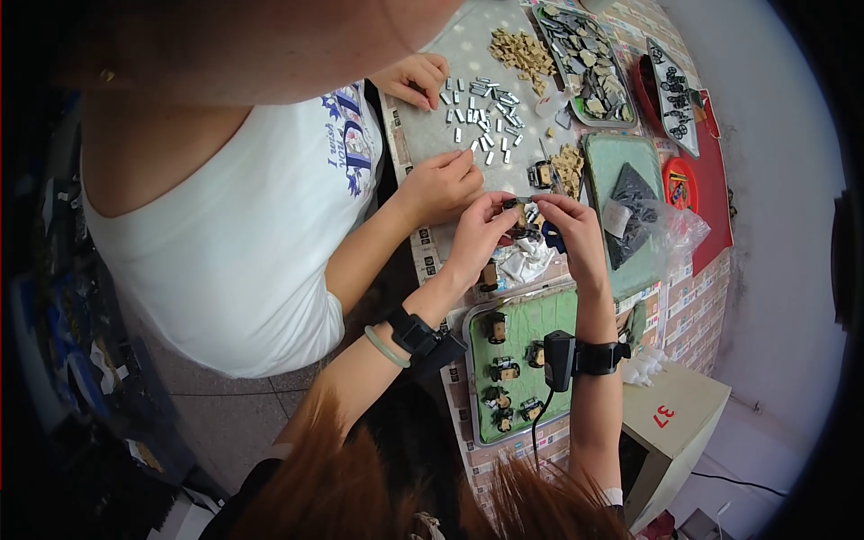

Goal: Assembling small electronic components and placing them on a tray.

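Above the near edge of the worktable, both my hands meet at a small black-and-tan assembly (524,221) with metallic bits. My left hand (480,236) pinches it from the left. On its other side, the fingers of my right hand (576,232) are closed at its upper right edge. A dark blue piece (553,237) shows under my right fingers; its kind is unclear. Just below lies crumpled white material (526,262). Similar small assemblies (504,369) sit spread on a green tray (531,310) between my forearms. Another one (540,175) stands beyond my hands.
At my left sits a co-worker, one hand (441,187) beside scattered metal pieces (486,112). Tan blocks (522,56) lie farther back. Trays of parts (589,72), a black bundle in plastic (635,211) and a red dish (679,184) stand right. A cabinet (679,405) is lower right.
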Demonstrator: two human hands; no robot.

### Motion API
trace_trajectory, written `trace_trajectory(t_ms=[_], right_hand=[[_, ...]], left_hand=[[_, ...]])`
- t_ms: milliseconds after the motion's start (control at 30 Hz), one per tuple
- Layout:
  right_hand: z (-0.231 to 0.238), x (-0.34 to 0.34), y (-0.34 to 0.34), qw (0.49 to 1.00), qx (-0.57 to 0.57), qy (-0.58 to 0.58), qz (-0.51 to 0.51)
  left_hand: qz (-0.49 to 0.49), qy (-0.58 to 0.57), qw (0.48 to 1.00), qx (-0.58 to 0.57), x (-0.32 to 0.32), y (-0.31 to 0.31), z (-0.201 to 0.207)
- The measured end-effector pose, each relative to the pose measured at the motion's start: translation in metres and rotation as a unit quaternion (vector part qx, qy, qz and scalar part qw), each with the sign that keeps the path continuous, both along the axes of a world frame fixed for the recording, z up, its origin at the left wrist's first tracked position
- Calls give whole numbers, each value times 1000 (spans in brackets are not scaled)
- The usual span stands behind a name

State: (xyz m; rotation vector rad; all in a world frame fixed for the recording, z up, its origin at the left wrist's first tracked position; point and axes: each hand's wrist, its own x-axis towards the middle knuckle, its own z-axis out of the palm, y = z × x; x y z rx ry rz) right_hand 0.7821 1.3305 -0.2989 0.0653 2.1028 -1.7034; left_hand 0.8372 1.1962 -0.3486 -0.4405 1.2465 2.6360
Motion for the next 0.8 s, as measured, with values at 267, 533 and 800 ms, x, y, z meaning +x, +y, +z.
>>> trace_trajectory(t_ms=[267, 533, 800], right_hand=[[-7, 0, 3, 999, -22, -33, -3], [-3, -1, 12, 986, -79, -145, -33], [-4, -5, 4, 983, -77, -169, -1]], left_hand=[[-6, -7, 1000, -19, 2, -1, 4], [-1, 14, 996, -87, 3, -5, 1], [-11, 66, 989, -130, 3, -4, -5]])
